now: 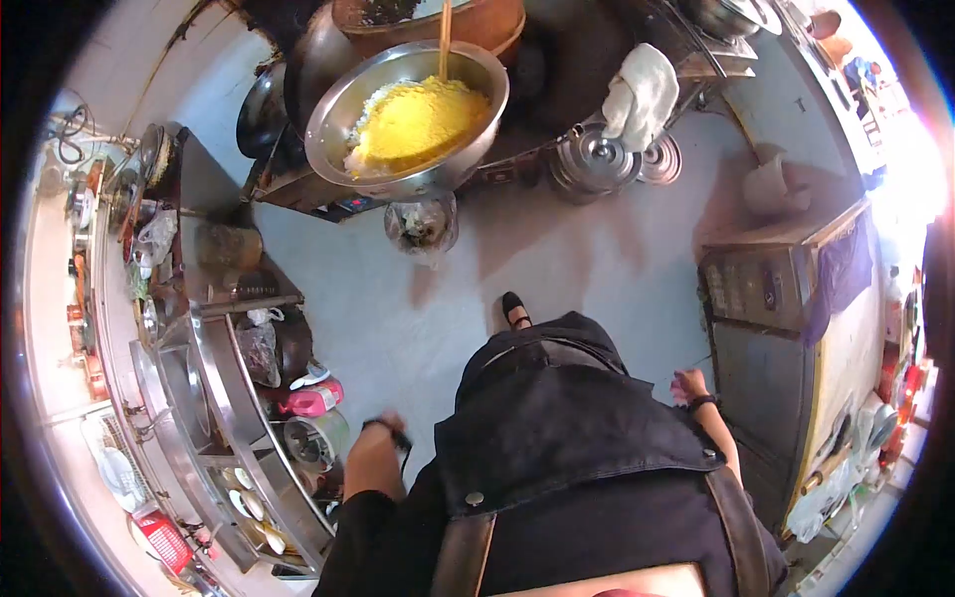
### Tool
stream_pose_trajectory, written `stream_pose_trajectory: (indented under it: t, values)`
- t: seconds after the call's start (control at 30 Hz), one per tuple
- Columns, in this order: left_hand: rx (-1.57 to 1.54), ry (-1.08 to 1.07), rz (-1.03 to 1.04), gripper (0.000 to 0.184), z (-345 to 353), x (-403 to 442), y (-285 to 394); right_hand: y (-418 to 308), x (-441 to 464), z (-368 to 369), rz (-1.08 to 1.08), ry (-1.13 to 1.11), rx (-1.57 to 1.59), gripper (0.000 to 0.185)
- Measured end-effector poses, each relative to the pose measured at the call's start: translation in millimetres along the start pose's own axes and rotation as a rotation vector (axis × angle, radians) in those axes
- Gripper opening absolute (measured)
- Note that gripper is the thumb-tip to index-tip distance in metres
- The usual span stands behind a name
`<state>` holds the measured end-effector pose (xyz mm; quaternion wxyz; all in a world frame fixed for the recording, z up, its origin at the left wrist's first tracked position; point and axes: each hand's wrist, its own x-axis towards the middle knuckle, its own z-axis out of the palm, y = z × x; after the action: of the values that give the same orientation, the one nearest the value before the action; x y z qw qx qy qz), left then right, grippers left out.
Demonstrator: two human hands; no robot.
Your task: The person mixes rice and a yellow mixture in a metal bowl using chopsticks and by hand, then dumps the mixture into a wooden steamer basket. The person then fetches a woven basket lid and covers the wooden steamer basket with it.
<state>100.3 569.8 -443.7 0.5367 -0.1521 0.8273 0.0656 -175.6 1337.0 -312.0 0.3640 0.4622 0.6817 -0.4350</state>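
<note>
My left hand (pixel 391 424) hangs low at my side, small and blurred, with a dark band at the wrist; its fingers are too smeared to read. On the other side, my right hand (pixel 686 387) hangs beside the dark apron (pixel 567 428), fingers loosely bent and apart, nothing seen in them. Neither hand touches the large metal bowl (pixel 328 134) on the stove ahead. Yellow powder (pixel 423 124) is heaped in it over white grains, and a pair of chopsticks (pixel 445 45) stands upright in the heap.
Metal shelving (pixel 214 368) with dishes lines the left. A lidded pot (pixel 597 159) and a bagged bin (pixel 422 227) sit on the floor by the stove. A white cloth (pixel 642 98) hangs at its edge. To the right stands a cabinet (pixel 756 289).
</note>
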Motion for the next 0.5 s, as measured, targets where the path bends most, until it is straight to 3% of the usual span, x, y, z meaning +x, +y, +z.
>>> stream_pose_trajectory:
  t: [0.07,0.1,0.23,0.27,0.3,0.33,0.37,0.4,0.43,0.47,0.5]
  values:
    - [0.192,-0.218,0.453,0.036,30.2,-80.8,-19.8,16.8,5.8,-0.4,-0.032,0.105,-0.174,0.020]
    - [0.194,-0.228,0.460,0.036,36.7,-83.8,-19.5,19.9,2.2,1.5,-0.022,0.110,-0.174,0.020]
    - [-0.385,0.166,-0.333,0.022,98.6,-78.4,-10.2,-9.0,-1.1,31.6,-0.112,-0.022,-0.148,0.022]
    - [0.235,0.138,0.236,0.017,72.3,-66.3,7.0,-3.2,30.7,29.8,-0.260,-0.106,-0.191,0.021]
    - [0.115,0.082,0.241,0.019,71.9,-47.1,16.9,-33.5,2.7,49.0,-0.203,-0.028,-0.249,0.022]
    - [0.068,0.444,0.300,0.021,80.1,-9.5,35.2,-62.6,-23.6,63.1,-0.207,-0.050,-0.188,0.023]
    - [-0.457,0.569,0.420,0.023,33.8,-15.9,50.6,-76.5,-9.2,62.4,-0.278,-0.105,-0.339,0.022]
    - [-0.599,0.545,0.299,0.022,-26.9,-28.1,89.6,-102.7,-22.7,71.0,-0.341,-0.080,-0.401,0.021]
    - [-1.450,0.587,0.324,0.023,-35.2,-10.2,119.2,-118.2,-0.7,65.5,-0.476,-0.202,-0.558,0.020]
    - [-1.589,0.408,0.008,0.027,-103.1,-41.7,150.0,-140.3,3.7,67.6,-0.494,-0.201,-0.571,0.020]
    - [-1.359,0.535,0.103,0.032,-102.4,-5.2,150.9,-165.0,2.5,71.0,-0.506,-0.118,-0.528,0.019]
